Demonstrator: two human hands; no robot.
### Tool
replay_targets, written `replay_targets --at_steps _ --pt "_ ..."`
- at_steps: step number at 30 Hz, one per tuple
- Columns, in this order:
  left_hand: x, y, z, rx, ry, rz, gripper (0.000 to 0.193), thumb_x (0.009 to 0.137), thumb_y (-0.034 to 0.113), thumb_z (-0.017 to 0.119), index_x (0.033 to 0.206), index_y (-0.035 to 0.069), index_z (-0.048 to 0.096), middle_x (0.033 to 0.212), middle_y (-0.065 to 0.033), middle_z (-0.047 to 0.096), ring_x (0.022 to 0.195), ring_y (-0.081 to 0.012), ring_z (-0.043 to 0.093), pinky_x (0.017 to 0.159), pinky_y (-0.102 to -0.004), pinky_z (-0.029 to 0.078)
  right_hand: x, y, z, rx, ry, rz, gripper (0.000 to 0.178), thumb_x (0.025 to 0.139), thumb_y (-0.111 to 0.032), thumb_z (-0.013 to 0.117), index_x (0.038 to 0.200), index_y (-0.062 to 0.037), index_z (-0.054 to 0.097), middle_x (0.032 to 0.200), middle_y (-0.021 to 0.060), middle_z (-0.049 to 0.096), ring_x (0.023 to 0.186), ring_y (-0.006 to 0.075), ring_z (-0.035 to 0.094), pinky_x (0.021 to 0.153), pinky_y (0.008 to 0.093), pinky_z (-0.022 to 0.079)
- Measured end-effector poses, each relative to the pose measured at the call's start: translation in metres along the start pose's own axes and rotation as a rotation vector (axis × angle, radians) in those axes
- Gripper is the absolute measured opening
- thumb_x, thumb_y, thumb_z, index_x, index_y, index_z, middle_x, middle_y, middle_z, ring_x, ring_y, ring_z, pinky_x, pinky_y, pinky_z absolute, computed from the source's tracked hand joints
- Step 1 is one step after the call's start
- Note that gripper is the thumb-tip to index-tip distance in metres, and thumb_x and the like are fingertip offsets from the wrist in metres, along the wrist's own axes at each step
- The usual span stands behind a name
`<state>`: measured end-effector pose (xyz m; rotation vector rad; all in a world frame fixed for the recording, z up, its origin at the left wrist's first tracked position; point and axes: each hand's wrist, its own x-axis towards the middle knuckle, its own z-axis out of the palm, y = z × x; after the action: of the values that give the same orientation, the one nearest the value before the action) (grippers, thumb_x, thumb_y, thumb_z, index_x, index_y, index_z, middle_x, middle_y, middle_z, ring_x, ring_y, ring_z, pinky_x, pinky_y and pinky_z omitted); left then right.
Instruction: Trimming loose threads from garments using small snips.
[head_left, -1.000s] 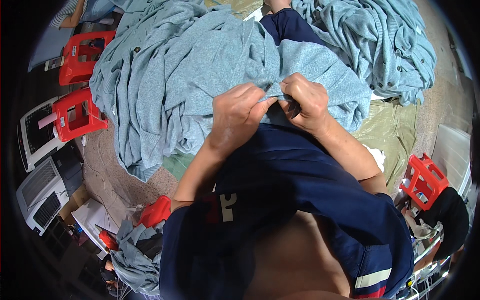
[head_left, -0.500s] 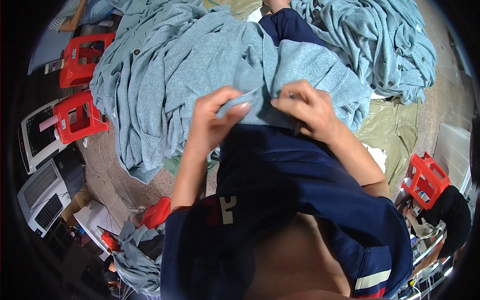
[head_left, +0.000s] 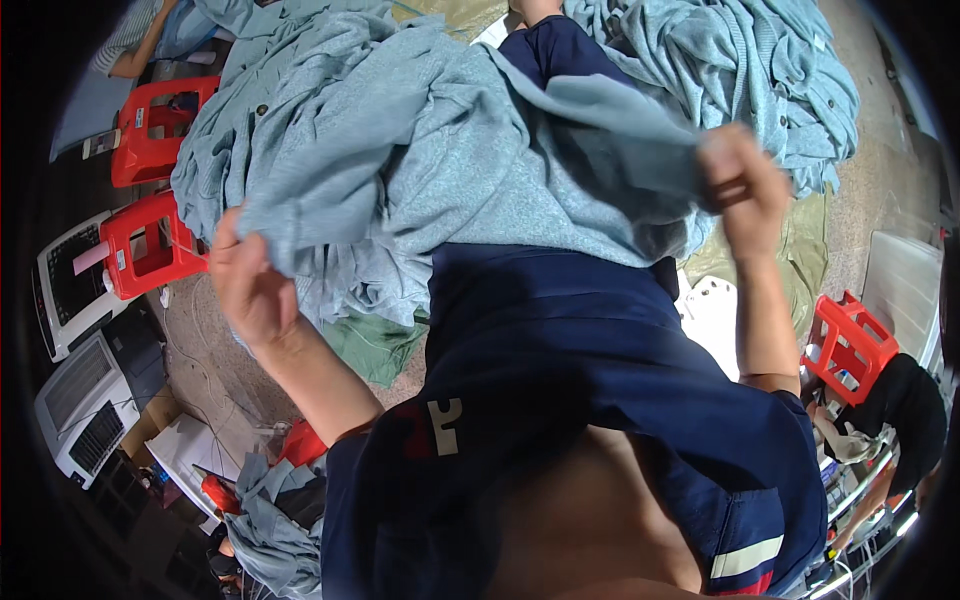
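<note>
The right hand (head_left: 745, 190) is closed on one edge of a blue-grey knit garment (head_left: 480, 185). The left hand (head_left: 258, 285) meets the opposite edge; blur prevents confirming its grip. The garment lies between both hands, against navy clothing (head_left: 560, 290), edges raised well apart, apparently to spread it. Piled knitwear (head_left: 760, 75) sits beyond the right hand, presumably for easy reach.

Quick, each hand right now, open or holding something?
Left hand: fingers at the blue-grey garment; blur hides whether they grip.
Right hand: closed, holding the blue-grey garment.
</note>
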<state>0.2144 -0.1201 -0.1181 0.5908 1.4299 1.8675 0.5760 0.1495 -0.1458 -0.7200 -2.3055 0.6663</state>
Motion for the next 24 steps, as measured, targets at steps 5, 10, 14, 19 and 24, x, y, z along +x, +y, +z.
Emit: replay_targets --at_steps 5,10,14,19,24 --pt "0.007 0.01 0.048 0.372 -0.023 -0.006 0.026 0.081 0.006 0.073 0.105 -0.002 0.067 0.099 -0.0065 0.068 0.084 -0.0129 0.064 0.078 -0.0246 0.049 0.021 -0.037 0.008 0.096 -0.039 0.27 0.01 0.092 -0.012 0.066 0.099 -0.0043 0.067 0.082 0.0024 0.068 0.069 0.0116 0.065 0.061 0.0264 0.052" --pt "0.006 -0.04 0.105 0.473 -0.363 -0.11 0.014 0.082 0.006 0.074 0.089 -0.001 0.064 0.082 0.0023 0.057 0.078 -0.0061 0.052 0.072 -0.022 0.042 -0.001 -0.073 0.077 0.134 -0.272 -0.843 0.019 0.075 -0.011 0.065 0.091 -0.0018 0.061 0.083 0.0042 0.055 0.056 0.0112 0.056 0.048 0.0274 0.048" --pt "0.004 -0.065 0.116 0.398 -0.517 -0.105 0.012 0.087 0.007 0.069 0.094 -0.001 0.063 0.085 0.0015 0.058 0.081 -0.0057 0.052 0.075 -0.021 0.042 0.024 -0.079 0.07 -0.006 -0.148 -0.827 0.016 0.075 -0.01 0.069 0.088 -0.0031 0.063 0.085 0.003 0.059 0.054 0.0101 0.053 0.047 0.0252 0.045" --pt "0.002 -0.067 0.119 0.149 -0.442 -0.409 0.014 0.093 0.01 0.063 0.099 -0.002 0.064 0.086 0.0028 0.059 0.085 -0.0044 0.051 0.077 -0.0229 0.043 0.021 -0.06 0.084 0.041 -0.052 -0.748 0.014 0.078 -0.009 0.07 0.091 -0.0041 0.067 0.086 0.0034 0.065 0.052 0.0092 0.053 0.045 0.0228 0.041" --pt "0.006 -0.07 0.115 0.144 -0.415 -0.381 0.019 0.093 0.014 0.066 0.102 -0.002 0.064 0.089 0.0016 0.062 0.087 -0.0051 0.053 0.077 -0.0223 0.044 0.016 -0.058 0.101 0.06 0.04 -0.642 0.016 0.076 -0.007 0.07 0.092 -0.0046 0.068 0.087 0.0035 0.065 0.055 0.0105 0.056 0.046 0.0225 0.042"
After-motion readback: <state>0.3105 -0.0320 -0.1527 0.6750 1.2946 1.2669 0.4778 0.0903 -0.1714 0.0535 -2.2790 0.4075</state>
